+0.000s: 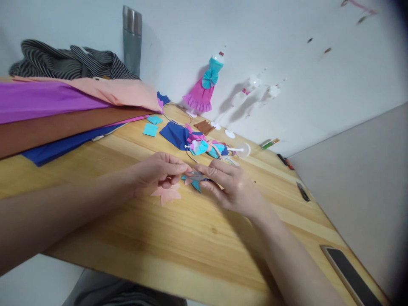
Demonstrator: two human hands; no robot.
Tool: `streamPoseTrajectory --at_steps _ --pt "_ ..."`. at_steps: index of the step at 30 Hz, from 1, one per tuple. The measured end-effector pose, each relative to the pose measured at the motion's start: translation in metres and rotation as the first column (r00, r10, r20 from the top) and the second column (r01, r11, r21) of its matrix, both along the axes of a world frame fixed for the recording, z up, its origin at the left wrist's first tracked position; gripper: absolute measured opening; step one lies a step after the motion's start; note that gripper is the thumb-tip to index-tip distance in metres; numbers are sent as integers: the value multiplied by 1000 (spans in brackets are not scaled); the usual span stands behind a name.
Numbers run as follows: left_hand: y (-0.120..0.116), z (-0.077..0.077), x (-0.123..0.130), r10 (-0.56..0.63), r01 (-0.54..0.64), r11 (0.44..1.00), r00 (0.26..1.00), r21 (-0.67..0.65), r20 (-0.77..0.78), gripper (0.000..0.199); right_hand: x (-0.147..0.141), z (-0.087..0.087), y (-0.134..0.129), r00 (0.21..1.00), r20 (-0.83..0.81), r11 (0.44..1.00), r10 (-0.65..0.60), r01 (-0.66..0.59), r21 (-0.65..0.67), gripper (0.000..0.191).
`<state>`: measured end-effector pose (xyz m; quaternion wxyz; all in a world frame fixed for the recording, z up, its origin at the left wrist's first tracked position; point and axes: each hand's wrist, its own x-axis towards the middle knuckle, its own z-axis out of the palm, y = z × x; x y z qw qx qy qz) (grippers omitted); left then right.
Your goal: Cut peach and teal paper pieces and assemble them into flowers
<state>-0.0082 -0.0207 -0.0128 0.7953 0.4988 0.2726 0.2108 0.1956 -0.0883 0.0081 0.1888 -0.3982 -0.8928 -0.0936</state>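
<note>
My right hand (pixel 230 183) is closed around small scissors (pixel 195 174), whose blades point left toward my left fingertips. My left hand (pixel 163 169) pinches something too small to make out at the blade tips. Just below the blades, a blue paper piece (pixel 196 185) shows with a bit of pink paper beside it. A pink star-edged paper piece (pixel 167 194) lies on the wooden table (pixel 178 238) below my left hand. Behind the hands, a small form wrapped in blue and pink paper (pixel 201 147) lies on its side with its round white base to the right.
Folded coloured paper (pixel 57 102) covers the left side, with striped cloth (pixel 73 61) and a bottle (pixel 132 42) behind. A mannequin in a pink skirt (pixel 200 94) stands near the wall beside bare ones (pixel 247 91). Blue squares (pixel 150 130) lie mid-left; a phone (pixel 352 276) lies at right.
</note>
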Motion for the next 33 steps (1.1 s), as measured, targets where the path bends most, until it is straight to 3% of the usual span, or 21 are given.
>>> streamPoseTrajectory --at_steps 7,12,14,17,21,23,29,33 --pt "2 1 -2 55 -53 997 998 -48 29 18 1 -1 0 1000 6 999 -13 13 -43 33" --pt "5 5 -3 50 -50 998 999 -41 18 17 6 13 0 999 -22 955 -35 27 -295 31" --pt "5 5 -4 44 -43 999 999 -33 10 19 8 21 -1 997 13 886 -74 72 -458 31" --pt "6 6 -5 59 -59 998 998 -21 -8 19 11 25 -1 979 130 735 -156 203 -648 28" --pt "7 5 -5 65 -65 998 998 -1 -27 20 13 18 1 950 252 553 -182 311 -773 16" --pt "7 4 -5 51 -51 999 998 10 -35 20 14 14 2 948 254 516 -191 317 -796 14" --pt "8 1 -2 40 -39 999 997 24 -66 20 13 14 -4 971 173 600 -164 237 -764 10" --pt "8 0 -3 18 -16 999 998 38 -64 19 9 18 -10 977 139 732 -159 211 -648 11"
